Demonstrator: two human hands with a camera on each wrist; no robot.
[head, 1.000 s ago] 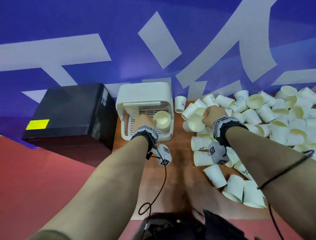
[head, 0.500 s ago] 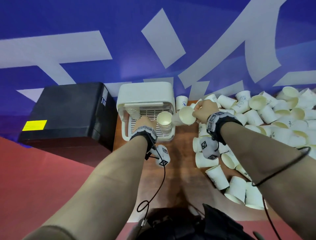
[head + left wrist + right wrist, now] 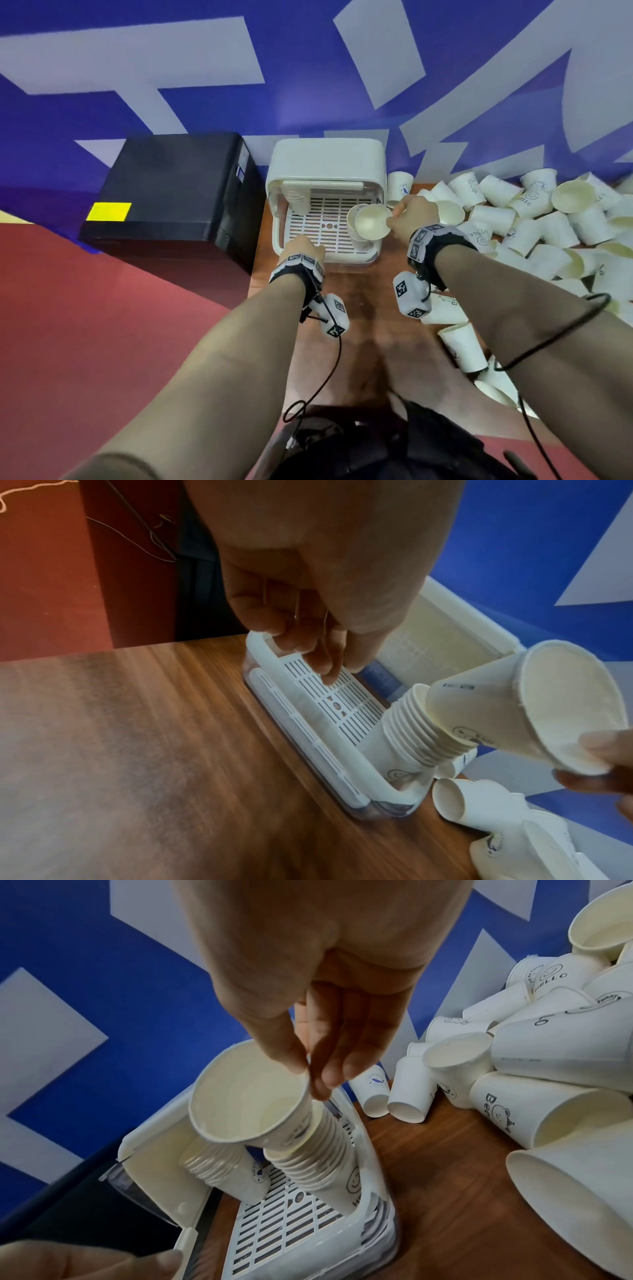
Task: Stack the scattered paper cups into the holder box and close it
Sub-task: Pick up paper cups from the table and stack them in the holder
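Note:
The white holder box (image 3: pixel 325 161) stands with its lid raised over a slotted tray (image 3: pixel 342 696). A stack of nested paper cups (image 3: pixel 356 238) (image 3: pixel 411 729) (image 3: pixel 325 1156) leans at the tray's front right. A second stack (image 3: pixel 222 1167) sits at the back left. My right hand (image 3: pixel 394 216) (image 3: pixel 308 1074) pinches a paper cup (image 3: pixel 373 222) (image 3: pixel 548 702) (image 3: pixel 246 1096) by its rim. That cup is tilted, with its base at the mouth of the front stack. My left hand (image 3: pixel 301 245) (image 3: pixel 308 647) holds the box's front left rim, fingers curled over it.
Several loose paper cups (image 3: pixel 548 219) lie heaped on the right of the wooden table (image 3: pixel 359 342), some reaching its front right. A black case (image 3: pixel 171 192) stands close against the box's left side. A blue and white wall runs behind.
My right hand lifted a cup from the heap and carried it left to the stack in the box. The left hand stayed on the box's front rim.

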